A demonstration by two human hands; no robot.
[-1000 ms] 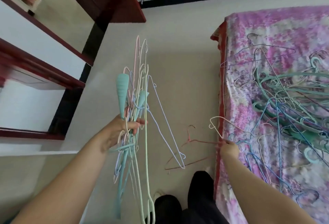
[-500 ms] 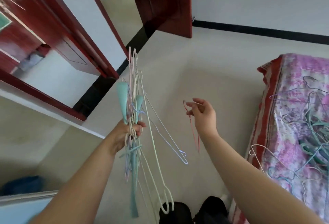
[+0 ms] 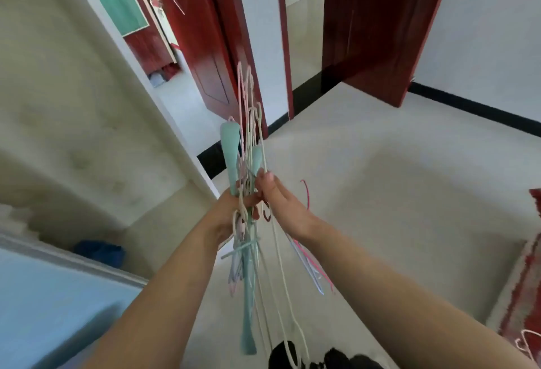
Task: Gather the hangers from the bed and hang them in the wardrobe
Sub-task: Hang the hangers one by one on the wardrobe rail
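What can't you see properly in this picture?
- Head view: the bed is cut off by the right edge.
- How many hangers the bundle holds: too tangled.
- Right hand: its palm faces away, hiding its grip on the red hanger.
- Left hand: partly behind the bundle.

Your left hand grips a bunch of hangers around the middle. The bunch stands up and down, with teal, pink and cream ones all mixed together. Your right hand is right beside it, fingers nearly straight, touching the bunch. A thin red hanger sticks out by that hand, but you can't quite tell how it is held. Behind the hands there is a pale floor and dark red doors. A bit of the bed shows at the right edge.
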